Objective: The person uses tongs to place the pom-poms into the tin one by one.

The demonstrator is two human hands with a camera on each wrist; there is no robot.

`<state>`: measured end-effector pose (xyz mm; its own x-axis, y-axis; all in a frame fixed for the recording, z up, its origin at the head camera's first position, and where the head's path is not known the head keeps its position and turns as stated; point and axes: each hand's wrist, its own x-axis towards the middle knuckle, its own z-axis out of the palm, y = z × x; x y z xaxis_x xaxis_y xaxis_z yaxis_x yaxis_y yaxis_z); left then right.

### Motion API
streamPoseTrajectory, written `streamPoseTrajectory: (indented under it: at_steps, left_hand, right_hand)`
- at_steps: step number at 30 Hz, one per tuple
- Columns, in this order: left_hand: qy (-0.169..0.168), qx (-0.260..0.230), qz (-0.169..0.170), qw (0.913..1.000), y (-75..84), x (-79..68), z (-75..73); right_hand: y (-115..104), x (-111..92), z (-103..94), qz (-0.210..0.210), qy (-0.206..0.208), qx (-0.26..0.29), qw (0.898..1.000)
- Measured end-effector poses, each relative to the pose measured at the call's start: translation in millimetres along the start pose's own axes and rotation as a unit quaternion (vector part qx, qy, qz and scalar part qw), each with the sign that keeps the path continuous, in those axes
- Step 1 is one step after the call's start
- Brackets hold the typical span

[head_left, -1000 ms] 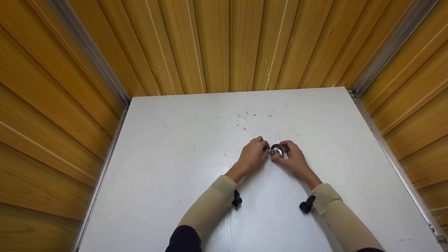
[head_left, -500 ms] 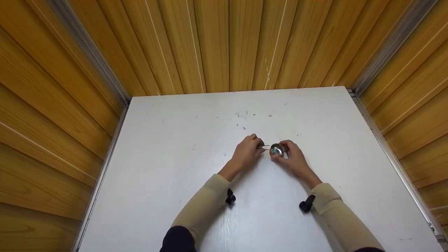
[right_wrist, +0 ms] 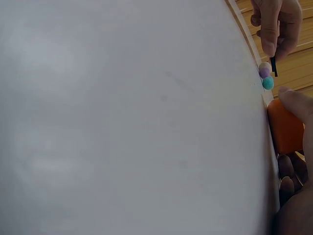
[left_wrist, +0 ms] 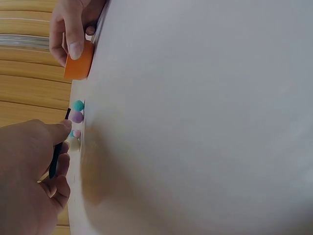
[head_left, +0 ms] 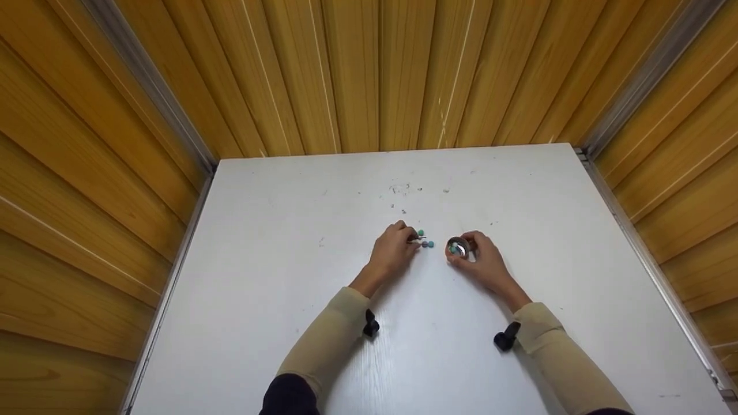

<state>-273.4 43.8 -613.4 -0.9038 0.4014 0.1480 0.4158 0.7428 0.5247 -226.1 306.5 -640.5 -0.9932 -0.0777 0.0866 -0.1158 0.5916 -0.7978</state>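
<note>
My left hand [head_left: 394,249] pinches black tweezers [left_wrist: 57,152] between thumb and fingers, their tips pointing toward the right hand. By the tweezers, small balls lie on the table: a teal ball [left_wrist: 78,105], a purple ball [left_wrist: 77,117], a pink ball [left_wrist: 77,132] and a cream ball [left_wrist: 73,143]. A green ball [head_left: 421,233] shows just beyond the fingertips in the head view. My right hand [head_left: 486,260] grips a small cup [right_wrist: 285,127], orange outside and shiny inside, with the thumb at its near side. Some balls, one of them green [head_left: 453,249], sit inside the cup.
A white tabletop [head_left: 259,242] with scuff marks [head_left: 399,189] lies under both hands. Wood-patterned panels [head_left: 357,75] wall in its back and sides. A black wrist camera [head_left: 372,325] hangs from the left sleeve, another black camera [head_left: 505,339] from the right.
The left hand has drawn back leftward from the cup with the tweezers, and the loose balls beside it have come into view. The right hand and cup have stayed put.
</note>
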Motion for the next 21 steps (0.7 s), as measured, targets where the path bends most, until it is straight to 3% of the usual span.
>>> streamPoseTrajectory:
  at_steps: [5,21]
  left_hand:
    - [-0.002,-0.006,-0.011,0.9999,-4.4,0.5,3.9]
    - [-0.015,-0.005,-0.003,0.9999,-7.5,-0.2,9.3]
  right_hand:
    - [0.0,-0.8,0.7,-0.001,0.005,0.006,1.000]
    - [1.4,-0.2,0.8,-0.001,0.007,0.012,1.000]
